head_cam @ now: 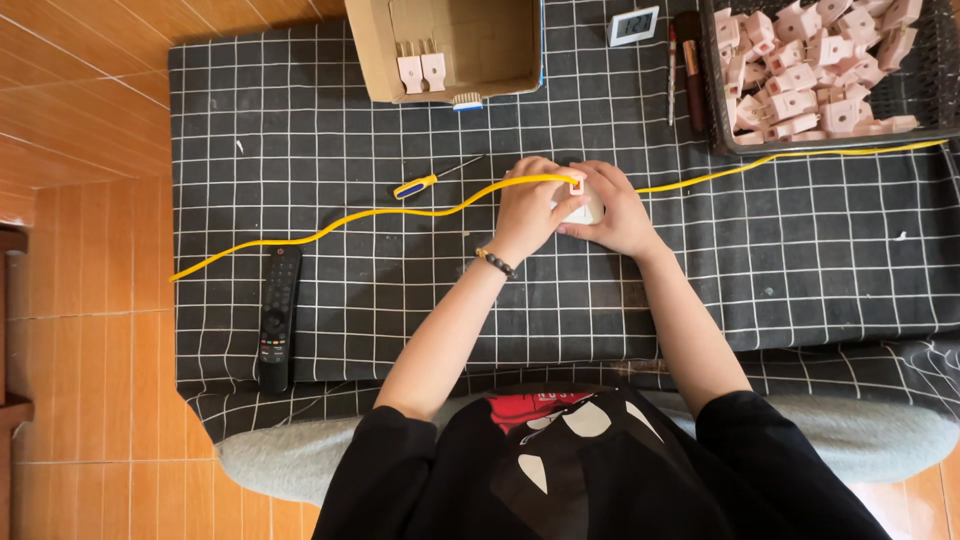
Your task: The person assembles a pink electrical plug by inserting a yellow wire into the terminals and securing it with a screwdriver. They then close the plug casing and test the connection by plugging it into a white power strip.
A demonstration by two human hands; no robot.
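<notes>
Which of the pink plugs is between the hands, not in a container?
The pink plug on the yellow cable, pinched by both hands; the others lie in the cardboard box and the black basket.

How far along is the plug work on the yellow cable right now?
Done, by the look of it: two pink plugs lie in the cardboard box. In hand: left hand and right hand press one small plug where the yellow cable passes. Left: the black basket holds a heap of pink plugs.
</notes>
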